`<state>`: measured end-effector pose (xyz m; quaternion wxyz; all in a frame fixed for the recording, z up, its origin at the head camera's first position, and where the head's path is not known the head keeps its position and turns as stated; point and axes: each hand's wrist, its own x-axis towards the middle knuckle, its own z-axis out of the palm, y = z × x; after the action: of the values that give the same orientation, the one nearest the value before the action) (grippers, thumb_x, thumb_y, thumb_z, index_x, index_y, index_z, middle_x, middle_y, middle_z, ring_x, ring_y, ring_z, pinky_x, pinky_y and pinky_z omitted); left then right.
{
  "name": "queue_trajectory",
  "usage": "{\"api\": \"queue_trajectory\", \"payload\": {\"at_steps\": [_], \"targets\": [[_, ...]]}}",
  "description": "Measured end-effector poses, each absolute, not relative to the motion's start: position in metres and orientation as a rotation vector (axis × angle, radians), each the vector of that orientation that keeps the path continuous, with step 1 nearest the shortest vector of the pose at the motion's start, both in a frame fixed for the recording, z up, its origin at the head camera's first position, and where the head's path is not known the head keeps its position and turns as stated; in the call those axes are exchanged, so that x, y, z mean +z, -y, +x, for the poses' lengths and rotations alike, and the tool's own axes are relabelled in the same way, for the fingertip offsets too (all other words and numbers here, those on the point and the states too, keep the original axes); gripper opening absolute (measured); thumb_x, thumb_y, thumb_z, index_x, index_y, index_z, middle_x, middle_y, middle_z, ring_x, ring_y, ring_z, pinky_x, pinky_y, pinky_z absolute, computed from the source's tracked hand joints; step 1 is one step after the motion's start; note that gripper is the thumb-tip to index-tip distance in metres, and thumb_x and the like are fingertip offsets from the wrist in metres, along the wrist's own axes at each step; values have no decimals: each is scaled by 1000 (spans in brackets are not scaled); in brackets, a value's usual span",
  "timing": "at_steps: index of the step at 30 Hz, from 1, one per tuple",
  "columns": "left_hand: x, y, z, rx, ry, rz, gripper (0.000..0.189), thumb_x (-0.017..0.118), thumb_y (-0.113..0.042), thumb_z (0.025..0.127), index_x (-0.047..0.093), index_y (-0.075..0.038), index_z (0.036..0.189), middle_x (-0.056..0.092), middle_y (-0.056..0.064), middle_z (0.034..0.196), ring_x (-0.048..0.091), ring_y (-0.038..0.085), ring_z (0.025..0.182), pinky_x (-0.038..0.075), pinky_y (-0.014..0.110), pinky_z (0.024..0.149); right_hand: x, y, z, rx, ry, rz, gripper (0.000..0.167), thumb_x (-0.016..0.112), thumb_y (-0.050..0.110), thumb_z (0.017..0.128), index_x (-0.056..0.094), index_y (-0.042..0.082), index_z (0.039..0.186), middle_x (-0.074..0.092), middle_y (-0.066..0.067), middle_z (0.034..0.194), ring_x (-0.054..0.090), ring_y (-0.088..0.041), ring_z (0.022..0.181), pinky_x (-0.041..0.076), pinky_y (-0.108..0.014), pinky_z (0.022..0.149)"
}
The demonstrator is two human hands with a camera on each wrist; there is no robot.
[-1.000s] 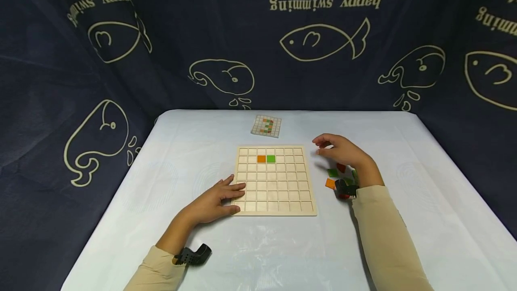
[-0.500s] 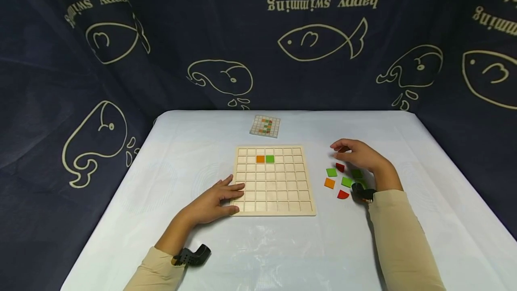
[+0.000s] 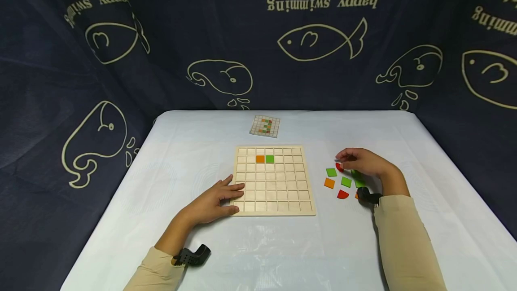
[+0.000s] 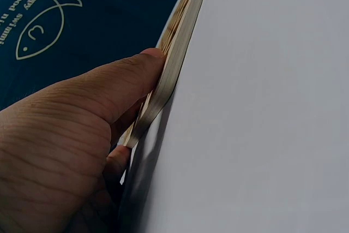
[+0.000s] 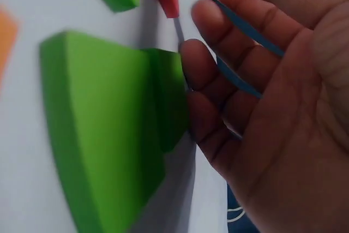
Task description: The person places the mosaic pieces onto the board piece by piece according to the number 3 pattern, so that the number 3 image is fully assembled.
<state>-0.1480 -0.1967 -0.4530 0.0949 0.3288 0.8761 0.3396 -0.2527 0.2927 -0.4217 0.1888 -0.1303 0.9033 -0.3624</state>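
Observation:
A pale wooden grid board (image 3: 278, 192) lies flat on the table. One orange tile (image 3: 260, 159) and one green tile (image 3: 269, 159) sit side by side in its second row from the back. My left hand (image 3: 212, 201) rests on the board's left edge, fingers spread; its thumb (image 4: 133, 77) touches the rim. To the right of the board, my right hand (image 3: 365, 161) hovers low over loose pieces with fingers loosely bent. A red piece (image 3: 338, 165) lies by its thumb and index finger; in the right wrist view a gap shows between them. Green tiles (image 5: 103, 124) lie under the palm.
Behind the board lies a small card (image 3: 264, 126) printed with a coloured grid pattern. Loose pieces near the right hand include an orange tile (image 3: 329, 183), a green tile (image 3: 331, 172) and a rounded red piece (image 3: 343, 194). A dark printed curtain (image 3: 226, 21) hangs behind the white table (image 3: 266, 250).
My right hand has moved right and toward me, from beside the board to the loose pieces, and come down near the red piece. My left hand stays put.

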Motion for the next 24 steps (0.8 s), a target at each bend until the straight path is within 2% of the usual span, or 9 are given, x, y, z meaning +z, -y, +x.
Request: {"api": "queue_trajectory", "payload": {"at_steps": [11,24], "targets": [[-455,198,-148,1005,-2600,978,51,72,-30,93,61,-7,137,46,-1,151,16,33,149,10,57,119,-432,-294,-252,-1025,-2523,-382,32,65,14,95,62,5,126,61,-11,118,50,-27,107,42,-40,95],[-456,198,-149,1009,-2598,975,52,71,-31,93,60,-7,137,46,-1,151,16,32,150,9,56,119,-435,-293,-251,-997,-2557,-360,34,67,15,94,63,5,125,60,-11,114,49,-28,105,41,-41,93]]}}
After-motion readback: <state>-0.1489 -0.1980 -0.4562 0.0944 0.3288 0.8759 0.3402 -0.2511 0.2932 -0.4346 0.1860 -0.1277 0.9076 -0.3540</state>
